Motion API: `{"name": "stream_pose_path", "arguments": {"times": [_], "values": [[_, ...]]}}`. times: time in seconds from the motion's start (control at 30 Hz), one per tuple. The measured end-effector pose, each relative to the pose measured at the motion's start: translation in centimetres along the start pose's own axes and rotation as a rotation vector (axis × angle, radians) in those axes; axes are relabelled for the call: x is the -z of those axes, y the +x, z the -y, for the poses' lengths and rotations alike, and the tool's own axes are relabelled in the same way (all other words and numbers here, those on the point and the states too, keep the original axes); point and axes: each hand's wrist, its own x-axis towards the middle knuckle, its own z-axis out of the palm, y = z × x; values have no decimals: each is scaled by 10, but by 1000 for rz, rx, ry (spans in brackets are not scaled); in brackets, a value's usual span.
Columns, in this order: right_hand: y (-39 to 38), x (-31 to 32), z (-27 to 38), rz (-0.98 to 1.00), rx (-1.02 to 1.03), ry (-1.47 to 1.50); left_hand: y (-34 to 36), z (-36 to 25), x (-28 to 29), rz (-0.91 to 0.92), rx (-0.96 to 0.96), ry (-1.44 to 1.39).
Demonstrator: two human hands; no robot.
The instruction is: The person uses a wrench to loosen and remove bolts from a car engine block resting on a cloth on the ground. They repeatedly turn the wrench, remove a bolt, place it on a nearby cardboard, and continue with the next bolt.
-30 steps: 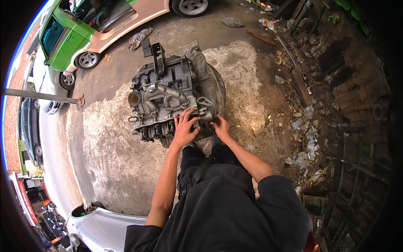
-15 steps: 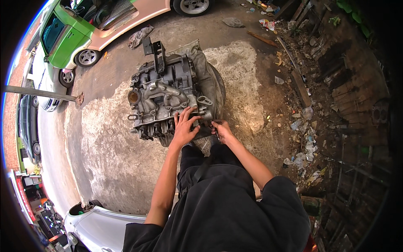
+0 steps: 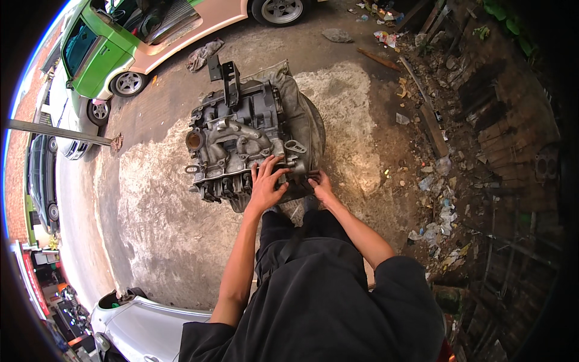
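Observation:
In front of my feet stands a grey metal car engine (image 3: 241,139) with a curved intake manifold (image 3: 232,136) on top and a black bracket (image 3: 228,84) rising at its far end. My left hand (image 3: 267,184) rests with spread fingers on the engine's near right corner. My right hand (image 3: 321,185) is at the engine's right end, thumb and fingertips pinched together at the metal there. Whatever lies between those fingertips is too small to make out. Near both hands a flat metal lifting eye (image 3: 295,146) sticks out from the engine.
A dark cloth-covered round support (image 3: 310,114) shows under the engine's right side. Beyond is a green and pink van (image 3: 102,54); a silver car (image 3: 151,329) is at the lower left. A metal pole (image 3: 60,134) juts in from the left. Litter (image 3: 443,217) and planks line the right.
My right hand has shifted slightly, and the dark slim tool-like piece below its fingers no longer shows. My left hand stays on the engine. The whole view has moved a little.

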Motion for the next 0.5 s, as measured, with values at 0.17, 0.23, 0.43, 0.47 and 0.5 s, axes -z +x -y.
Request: {"name": "stream_pose_path", "arguments": {"times": [0.17, 0.23, 0.43, 0.47, 0.5], "values": [[2, -9, 2, 9, 74, 44, -1, -1, 1, 10, 13, -7], [1, -10, 4, 13, 100, 46, -1, 0, 1, 3, 8, -7], [1, -8, 7, 7, 179, 20, 0, -1, 3, 37, 26, 8], [3, -9, 7, 4, 186, 32, 0, -1, 3, 48, 33, 8], [5, -9, 5, 0, 162, 54, 0, -1, 3, 45, 29, 7]]}}
